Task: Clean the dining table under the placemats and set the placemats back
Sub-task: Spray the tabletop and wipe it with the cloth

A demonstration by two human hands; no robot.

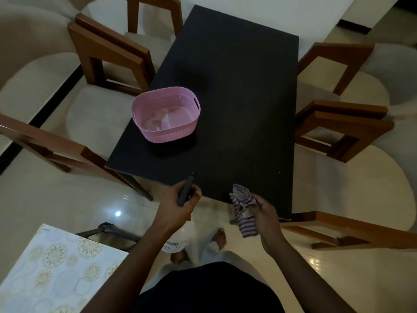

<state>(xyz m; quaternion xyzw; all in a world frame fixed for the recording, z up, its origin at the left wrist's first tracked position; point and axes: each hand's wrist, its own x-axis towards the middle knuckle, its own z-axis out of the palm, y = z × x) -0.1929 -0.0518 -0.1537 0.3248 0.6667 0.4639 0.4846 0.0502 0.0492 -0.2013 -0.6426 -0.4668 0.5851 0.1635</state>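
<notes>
A black dining table (237, 86) fills the middle of the head view, its top bare apart from a pink basket (167, 129). No placemats lie on it. My left hand (178, 204) grips the dark trigger head of a white spray bottle (179, 239), which hangs below the hand by the table's near edge. My right hand (262, 211) holds a crumpled purple striped cloth (244, 206) just off the near edge of the table.
Wooden chairs with pale cushions stand on both sides: left (108, 55), near left (45, 145), right (338, 129) and near right (338, 231). A surface with a floral patterned cover (56, 267) sits at lower left. The floor is glossy tile; my feet show below.
</notes>
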